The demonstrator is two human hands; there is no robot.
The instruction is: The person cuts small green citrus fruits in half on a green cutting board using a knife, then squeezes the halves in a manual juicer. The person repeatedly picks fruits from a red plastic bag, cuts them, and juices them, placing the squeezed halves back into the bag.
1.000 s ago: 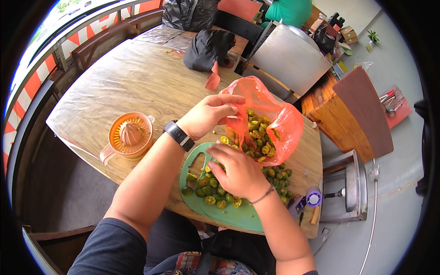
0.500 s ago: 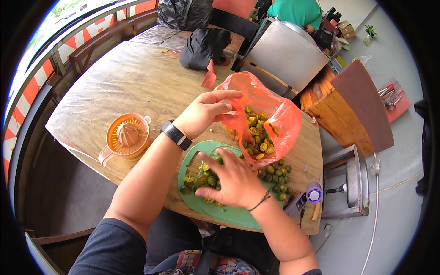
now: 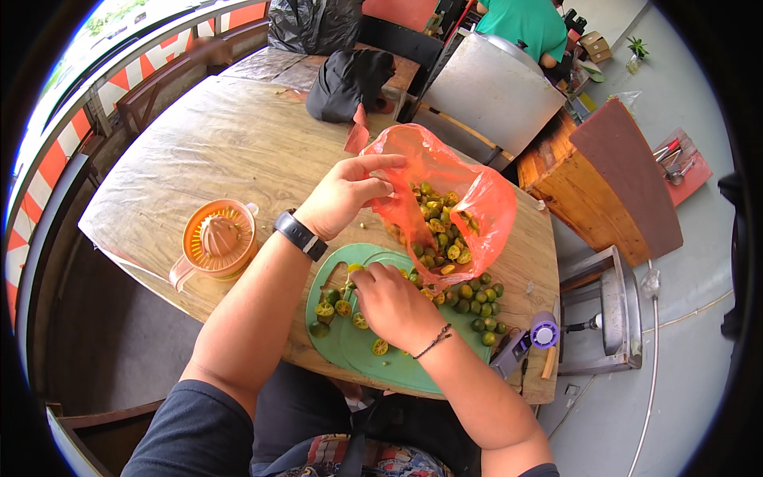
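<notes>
My left hand (image 3: 350, 191), with a black wristband, has thumb and fingers on the left rim of a translucent red plastic bag (image 3: 493, 211). The bag's mouth gapes toward me, and many cut calamansi (image 3: 442, 226) lie inside. Over the green cutting board (image 3: 342, 258) my right hand (image 3: 395, 308) is closed, its fingers curled round cut calamansi; a yellow-green half (image 3: 354, 269) shows at the fingertips. More calamansi halves (image 3: 342, 308) lie on the board left of this hand, and one half (image 3: 380, 347) sits below it. Whole green calamansi (image 3: 481, 300) cluster on the right.
An orange citrus juicer (image 3: 218, 238) stands left on the wood-patterned table (image 3: 175, 151). A small grey-purple fan (image 3: 544, 332) lies near the right edge. Farther back are a black bag (image 3: 350, 83) and a metal box (image 3: 497, 91). A person in green (image 3: 524, 28) is beyond.
My right hand was spread open above the calamansi; now its fingers have closed on some. Fewer pieces show on the board's left part. My left hand stays at the bag's rim.
</notes>
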